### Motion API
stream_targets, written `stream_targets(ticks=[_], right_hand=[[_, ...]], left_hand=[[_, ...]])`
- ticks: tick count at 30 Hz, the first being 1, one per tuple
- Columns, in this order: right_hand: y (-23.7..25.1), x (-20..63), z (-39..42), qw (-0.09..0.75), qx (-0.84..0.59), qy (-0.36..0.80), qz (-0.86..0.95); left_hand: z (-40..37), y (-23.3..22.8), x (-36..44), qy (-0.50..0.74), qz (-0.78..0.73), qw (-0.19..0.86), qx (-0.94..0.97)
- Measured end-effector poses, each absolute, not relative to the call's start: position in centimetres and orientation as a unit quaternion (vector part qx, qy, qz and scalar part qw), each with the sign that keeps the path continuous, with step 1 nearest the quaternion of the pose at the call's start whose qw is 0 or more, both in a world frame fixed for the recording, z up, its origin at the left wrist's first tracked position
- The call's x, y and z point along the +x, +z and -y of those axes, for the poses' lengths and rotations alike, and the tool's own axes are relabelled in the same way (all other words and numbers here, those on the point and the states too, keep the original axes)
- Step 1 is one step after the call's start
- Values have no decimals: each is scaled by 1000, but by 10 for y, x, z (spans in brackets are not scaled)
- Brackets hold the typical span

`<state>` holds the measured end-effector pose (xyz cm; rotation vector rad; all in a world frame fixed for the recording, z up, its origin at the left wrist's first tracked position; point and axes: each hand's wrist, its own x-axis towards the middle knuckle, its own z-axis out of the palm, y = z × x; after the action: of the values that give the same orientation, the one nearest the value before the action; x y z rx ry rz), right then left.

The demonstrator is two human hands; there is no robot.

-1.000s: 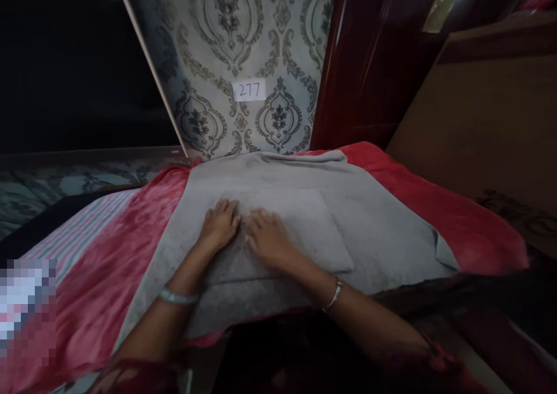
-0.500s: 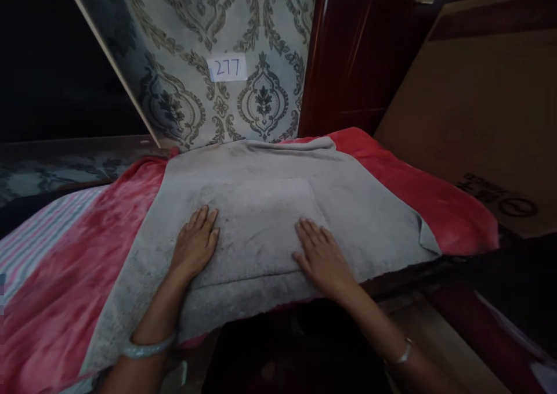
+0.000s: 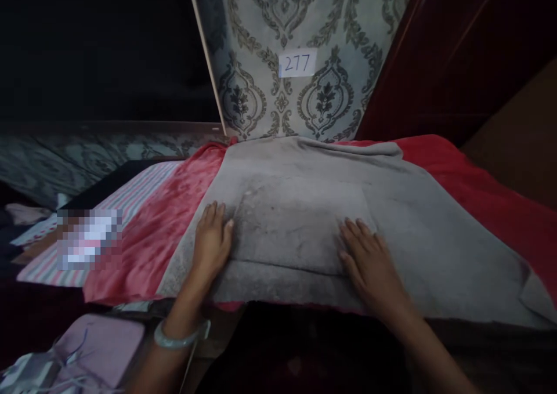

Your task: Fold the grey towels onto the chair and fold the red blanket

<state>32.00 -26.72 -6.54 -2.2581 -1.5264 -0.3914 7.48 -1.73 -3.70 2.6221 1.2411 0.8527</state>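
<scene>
Your left hand (image 3: pixel 212 242) and right hand (image 3: pixel 369 261) lie flat, fingers spread, gripping nothing, at 9 and 3 o'clock of the folded grey towel square (image 3: pixel 296 226) on the larger grey towel (image 3: pixel 418 231) covering the red blanket (image 3: pixel 478 179).

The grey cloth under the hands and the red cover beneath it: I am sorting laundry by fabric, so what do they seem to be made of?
The grey cloth looks like towelling, probably cotton: matt, with a fine nubby pile and dark smudges. Both hands, left hand and right hand, lie flat on its folded part. The red cover looks like plush fleece or velvety blanket stuff: soft sheen, mottled nap. The dim light leaves the fibres open.
</scene>
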Motion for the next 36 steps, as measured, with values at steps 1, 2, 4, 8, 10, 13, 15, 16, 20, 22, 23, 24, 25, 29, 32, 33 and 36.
stream_targets(ticks=[1, 2, 4, 8, 10, 13, 15, 16, 20, 22, 23, 24, 25, 29, 32, 33, 36], right_hand=[[-60, 314, 255, 194, -789, -130, 569], [-55, 308, 242, 193, -774, -118, 592], [-52, 297, 219, 184, -752, -87, 626], [-62, 285, 195, 143, -755, -29, 640], [-69, 283, 193, 129, -762, -23, 634], [-73, 283, 196, 129, -762, -29, 633], [-72, 282, 196, 134, -760, -36, 635], [-72, 282, 196, 135, -760, -38, 635], [-72, 284, 197, 124, -762, -34, 635], [-69, 284, 197, 122, -764, -24, 634], [-67, 283, 196, 125, -764, -19, 632], [-63, 280, 194, 130, -764, -16, 632], [-58, 276, 190, 135, -759, -14, 636], [-38, 251, 164, 150, -723, -12, 674], [-35, 237, 146, 140, -708, 6, 692], [-38, 236, 143, 135, -704, 12, 698], [-49, 237, 149, 127, -692, 13, 711]], left_hand=[[27, -39, 74, 273, -400, 29, 874], [38, -41, 75, 261, -381, 2, 887], [56, -50, 80, 230, -320, -24, 919], [71, -68, 85, 183, -258, -15, 949], [70, -72, 83, 176, -252, -10, 951], [67, -72, 80, 174, -233, -10, 957], [71, -73, 78, 179, -213, -11, 960], [74, -73, 77, 180, -200, -10, 963], [100, -75, 64, 175, -141, 23, 974], [111, -72, 55, 176, -107, 65, 976], [113, -69, 51, 188, -94, 92, 973], [111, -65, 49, 211, -87, 117, 967], [107, -60, 49, 242, -93, 136, 956], [64, -43, 68, 316, -225, 115, 915], [36, -44, 87, 232, -305, 77, 920], [31, -47, 90, 203, -315, 73, 924], [27, -58, 92, 165, -314, 74, 932]])
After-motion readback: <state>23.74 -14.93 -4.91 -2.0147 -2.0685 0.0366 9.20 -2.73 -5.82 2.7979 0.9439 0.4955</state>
